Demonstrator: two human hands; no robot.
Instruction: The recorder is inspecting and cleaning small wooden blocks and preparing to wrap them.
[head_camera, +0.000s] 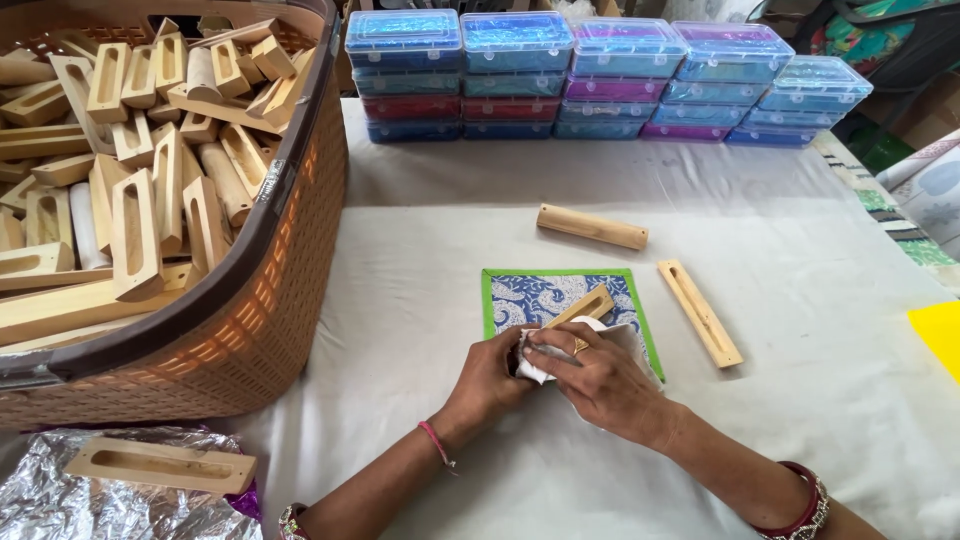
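Note:
Over a square blue patterned cloth with a green border (520, 295), my left hand (492, 375) and my right hand (595, 375) meet. Together they grip a slotted wooden piece (583, 306) whose near end is wrapped in a white cloth (630, 335). My right hand lies on top of the white cloth and my left hand closes on it from the left. The far end of the wooden piece sticks out past my fingers.
A big brown basket (270, 290) full of wooden pieces stands at left. A wooden bar (592, 226) and a slotted strip (700, 313) lie on the white table cover. Stacked clear plastic boxes (600, 80) line the back. Another slotted piece (160, 466) rests on foil (60, 505).

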